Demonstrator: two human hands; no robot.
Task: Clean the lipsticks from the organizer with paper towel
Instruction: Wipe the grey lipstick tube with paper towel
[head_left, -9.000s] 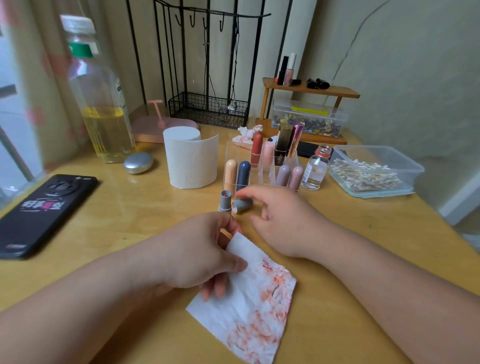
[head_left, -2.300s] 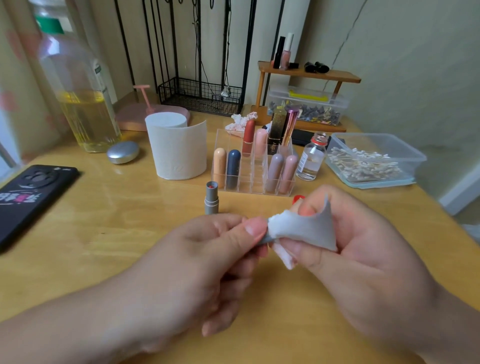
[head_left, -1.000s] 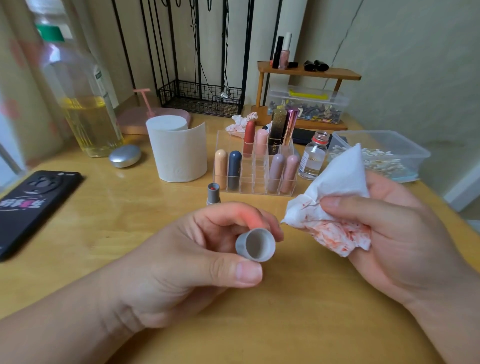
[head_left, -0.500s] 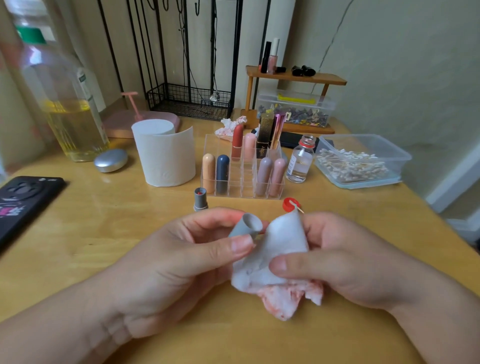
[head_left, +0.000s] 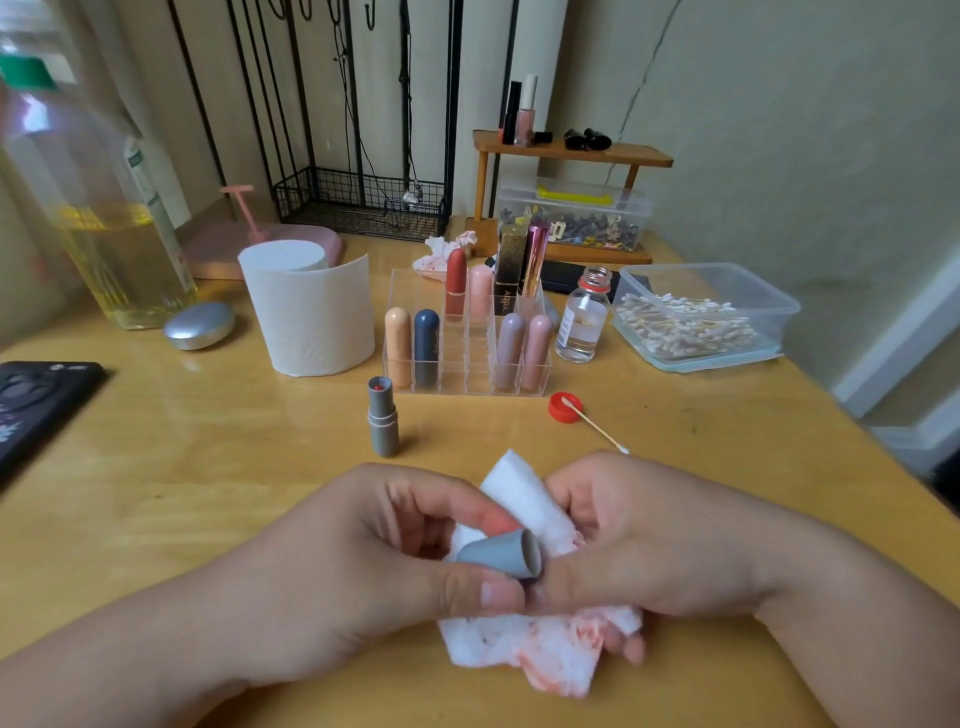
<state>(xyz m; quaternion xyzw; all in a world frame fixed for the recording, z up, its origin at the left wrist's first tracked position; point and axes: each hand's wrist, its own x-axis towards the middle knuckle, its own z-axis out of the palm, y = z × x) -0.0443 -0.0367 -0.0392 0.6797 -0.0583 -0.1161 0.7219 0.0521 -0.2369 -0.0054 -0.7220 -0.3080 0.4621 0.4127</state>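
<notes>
One grey lipstick cap (head_left: 501, 553) sits low centre of frame, pinched between thumb and fingers of the left grip (head_left: 363, 561), open end facing right. Right grip (head_left: 654, 540) clutches the red-stained paper towel (head_left: 524, 649), bunched behind and beneath the cap. Mid-frame, the uncapped grey lipstick (head_left: 383, 418) stands upright on the tabletop (head_left: 208, 467), just below-left of the clear organizer (head_left: 467, 364).

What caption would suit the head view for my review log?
Left hand holds a grey plastic lipstick cap against the red-stained white paper towel gripped by the right hand.
</notes>
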